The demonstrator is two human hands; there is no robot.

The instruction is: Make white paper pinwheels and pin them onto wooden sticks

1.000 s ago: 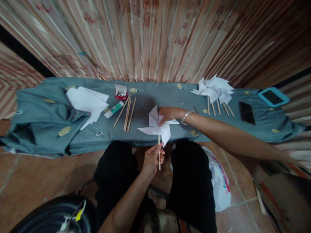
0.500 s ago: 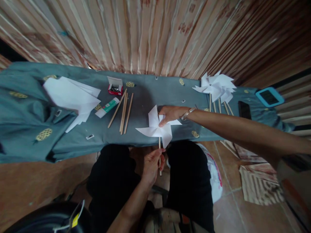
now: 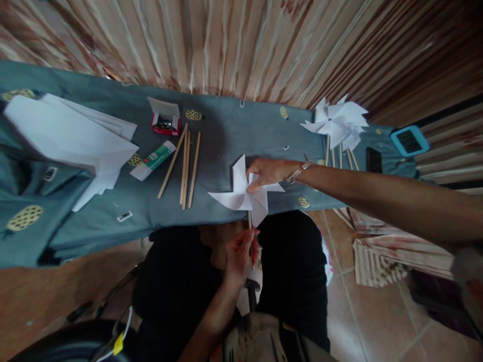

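A white paper pinwheel [image 3: 240, 200] lies at the front edge of the cloth-covered table, its blades spread. My right hand [image 3: 266, 173] grips it at the centre, thumb on top and the other fingers partly hidden behind the paper. Below the blades, the pinwheel's thin wooden stick [image 3: 249, 219] juts out past the table edge. My left hand [image 3: 239, 254] has its fingers closed around that stick, above my lap.
Loose wooden sticks [image 3: 193, 170], a glue stick [image 3: 154, 160] and a red box of small metal pieces [image 3: 166, 125] lie left of centre. White paper sheets [image 3: 71, 136] are farther left. Finished-looking pinwheels [image 3: 335, 123], a dark phone [image 3: 373, 160] and a blue-framed device [image 3: 409, 141] lie right.
The camera view has turned a little, so the table appears tilted and its left side nearer. Both hands keep their hold on the pinwheel and its stick, with hardly any movement.
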